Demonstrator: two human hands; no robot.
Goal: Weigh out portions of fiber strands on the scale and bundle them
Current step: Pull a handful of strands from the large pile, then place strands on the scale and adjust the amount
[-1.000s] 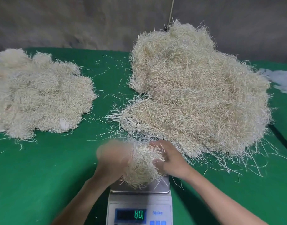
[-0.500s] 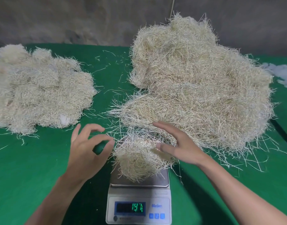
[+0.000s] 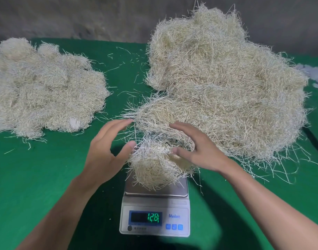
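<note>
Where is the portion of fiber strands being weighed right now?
Head view, low centre: the portion sits on the scale pan, between the left hand and right hand, just in front of the large loose pile on the right.

Your left hand (image 3: 107,154) and right hand (image 3: 201,150) both have fingers spread and relaxed, gripping nothing, palms turned toward each other, bare forearms stretched forward.

Fiber portion (image 3: 158,165) on scale (image 3: 155,210), larger pile (image 3: 226,83) behind, seemingly touching it, smaller pile (image 3: 43,91) far left on table (image 3: 37,177)
</note>
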